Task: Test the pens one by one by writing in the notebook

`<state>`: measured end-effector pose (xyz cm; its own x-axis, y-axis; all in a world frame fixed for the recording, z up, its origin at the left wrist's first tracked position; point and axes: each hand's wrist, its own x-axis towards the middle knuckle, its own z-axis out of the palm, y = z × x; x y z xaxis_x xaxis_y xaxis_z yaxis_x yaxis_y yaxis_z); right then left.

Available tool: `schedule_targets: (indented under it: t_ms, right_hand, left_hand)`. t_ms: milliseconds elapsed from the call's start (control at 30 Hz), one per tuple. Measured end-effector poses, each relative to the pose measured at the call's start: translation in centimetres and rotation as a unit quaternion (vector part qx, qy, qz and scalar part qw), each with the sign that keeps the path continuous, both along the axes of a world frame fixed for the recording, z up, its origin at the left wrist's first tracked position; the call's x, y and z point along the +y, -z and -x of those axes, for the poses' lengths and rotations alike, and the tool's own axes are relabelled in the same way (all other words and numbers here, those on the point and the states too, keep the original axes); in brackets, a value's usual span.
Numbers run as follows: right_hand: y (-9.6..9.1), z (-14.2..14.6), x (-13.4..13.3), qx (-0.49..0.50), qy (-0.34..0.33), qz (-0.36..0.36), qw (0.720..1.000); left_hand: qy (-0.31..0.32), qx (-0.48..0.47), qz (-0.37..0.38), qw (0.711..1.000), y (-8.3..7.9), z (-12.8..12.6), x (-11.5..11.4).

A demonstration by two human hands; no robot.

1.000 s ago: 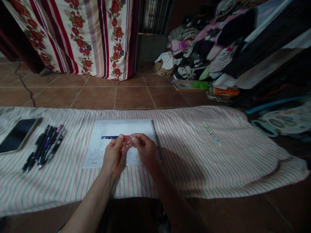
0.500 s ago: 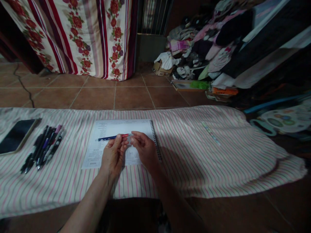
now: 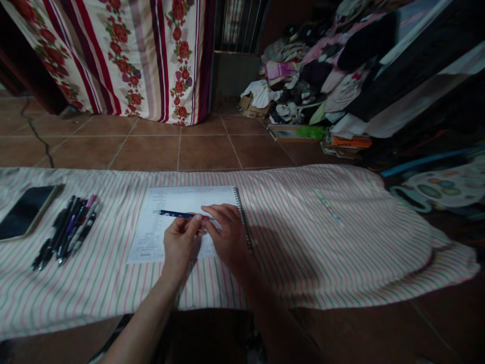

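Observation:
A dark blue pen [image 3: 175,214] with a red section near its tip lies crosswise above a spiral notebook [image 3: 182,196]. My left hand [image 3: 181,240] pinches it around the middle, thumb on top. At the red tip end, my right hand [image 3: 229,230] has its thumb and fingers closed around the pen, though its fingers partly hide the tip. Beneath both hands, the notebook's white page carries printed text, with the black spiral binding along its right side.
On the striped cloth [image 3: 288,242], several pens [image 3: 71,227] lie bunched at the left beside a dark-screened phone [image 3: 28,212]. A pale patterned strip [image 3: 329,207] lies to the right. Beyond the tiled floor [image 3: 200,151] are a floral curtain [image 3: 151,60] and heaped clothes [image 3: 303,65].
The pen has shifted slightly right and now tilts down toward its tip. My left hand has turned and moved a little right; my right hand's fingers now reach over the red end.

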<state>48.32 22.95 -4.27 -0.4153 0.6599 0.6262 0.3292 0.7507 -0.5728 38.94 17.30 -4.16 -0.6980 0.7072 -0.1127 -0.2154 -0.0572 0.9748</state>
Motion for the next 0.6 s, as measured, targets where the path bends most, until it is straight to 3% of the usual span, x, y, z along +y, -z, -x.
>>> schedule_targets:
  t_ms: [200,367,467,600]
  right_hand:
    - [0.1,-0.3,-0.3,-0.062,-0.016,-0.051,0.997]
    - [0.1,-0.5,0.4,-0.007,0.012,-0.034,0.999]
    - [0.3,-0.5,0.9,0.084,0.056,0.056,0.993]
    - [0.4,-0.5,1.7,0.191,0.078,0.259,0.944]
  left_hand:
    - [0.017,0.208,0.059,0.976,0.5,-0.1,-0.6]
    - [0.084,0.326,0.026,0.941,-0.1,-0.4,-1.1]
    - [0.097,0.392,0.011,0.915,0.1,-0.4,-1.3]
    - [0.123,0.548,-0.001,0.827,0.9,-0.1,-1.4]
